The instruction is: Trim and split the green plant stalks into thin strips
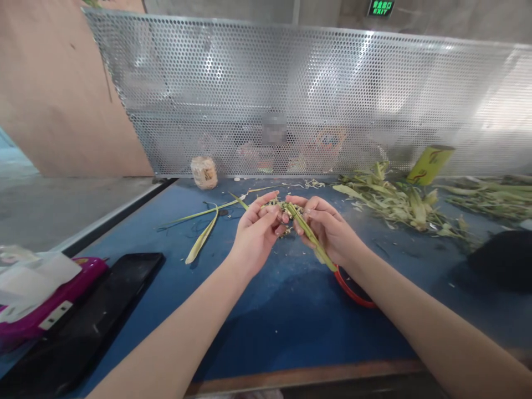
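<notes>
My left hand and my right hand are close together over the table, fingers curled. Between them is a folded green strip of husk or leaf, slanting down to the right past my right palm. My right fingers grip it, and my left fingertips pinch near its upper end. Small pale and dark plant bits show behind the fingertips; whether they are held or lie on the table is unclear. A loose pale-green leaf lies left of my left hand. My right wrist partly covers a red-rimmed round container.
Heaps of green husks lie at the back right beside a yellow-green box. A wrapped roll stands by the perforated metal screen. At left are a black tray and a magenta box with white tissue. A dark object sits right.
</notes>
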Available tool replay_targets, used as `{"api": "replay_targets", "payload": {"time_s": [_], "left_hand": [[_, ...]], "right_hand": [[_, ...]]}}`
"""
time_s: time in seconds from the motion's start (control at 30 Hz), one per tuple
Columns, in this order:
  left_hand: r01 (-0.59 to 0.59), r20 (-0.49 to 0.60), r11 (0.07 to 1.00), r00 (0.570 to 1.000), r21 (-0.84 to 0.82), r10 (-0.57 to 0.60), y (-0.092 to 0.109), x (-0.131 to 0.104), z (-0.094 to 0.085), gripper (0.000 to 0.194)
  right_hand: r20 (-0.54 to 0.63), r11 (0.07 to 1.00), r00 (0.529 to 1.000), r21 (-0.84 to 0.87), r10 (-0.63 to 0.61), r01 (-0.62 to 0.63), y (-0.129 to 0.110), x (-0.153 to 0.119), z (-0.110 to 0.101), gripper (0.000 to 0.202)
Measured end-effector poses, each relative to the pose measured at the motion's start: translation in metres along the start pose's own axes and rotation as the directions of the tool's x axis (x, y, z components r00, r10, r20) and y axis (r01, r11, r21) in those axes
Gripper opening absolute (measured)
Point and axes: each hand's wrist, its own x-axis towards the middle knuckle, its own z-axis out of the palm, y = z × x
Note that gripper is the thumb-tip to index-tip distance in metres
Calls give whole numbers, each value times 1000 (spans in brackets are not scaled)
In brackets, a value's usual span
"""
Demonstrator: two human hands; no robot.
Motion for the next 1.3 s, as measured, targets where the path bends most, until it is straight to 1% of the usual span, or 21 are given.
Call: {"api": "replay_targets", "payload": {"time_s": [0.17, 0.33, 0.47, 0.57, 0.7, 0.77, 0.87, 0.93, 0.97, 1.03, 1.1, 1.2, 1.3], "left_hand": [[41, -32, 996, 999, -83, -44, 3, -1, 3, 24], [80, -47, 987, 995, -136, -87, 1, 0, 4, 23], [79, -43, 987, 995, -139, -86, 3, 1, 4, 24], [66, -67, 989, 995, -136, -76, 4, 2, 3, 24], [98, -63, 989, 992, -113, -106, 2, 3, 0, 22], [109, -31, 990, 993, -88, -112, 1, 2, 0, 20], [122, 71, 991, 991, -56, -118, 4, 0, 2, 19], [154, 137, 987, 980, -44, -147, 9, -2, 5, 21], [177, 154, 983, 973, -39, -169, 12, -2, 5, 21], [221, 167, 975, 963, -31, -213, 16, -3, 7, 22], [256, 167, 966, 954, -26, -249, 20, -4, 7, 21], [302, 161, 953, 942, -20, -295, 21, -5, 7, 21], [328, 157, 944, 933, -13, -322, 22, -7, 8, 22]], "right_hand": [[72, 995, 996, 89, -53, 47, 4, -2, 3, 12], [21, 996, 998, 75, -53, 52, 3, -3, 5, 13], [51, 992, 995, 93, -89, 84, 3, -2, 5, 12], [85, 996, 993, 21, -84, 82, 2, 1, 1, 15], [132, 996, 990, -66, -59, 68, -3, 3, -6, 15], [152, 985, 986, -145, -75, 98, -7, 3, -8, 15], [169, 944, 974, -267, -152, 194, -14, 2, -8, 17], [201, 892, 960, -370, -197, 261, -20, -1, -6, 18], [226, 848, 951, -443, -209, 292, -23, -2, -5, 19], [287, 718, 932, -600, -219, 354, -28, -5, -3, 18], [352, 563, 909, -716, -220, 414, -33, -8, -2, 17], [437, 377, 874, -788, -213, 486, -37, -9, -3, 16], [496, 266, 844, -801, -204, 536, -38, -9, -7, 16]]}}
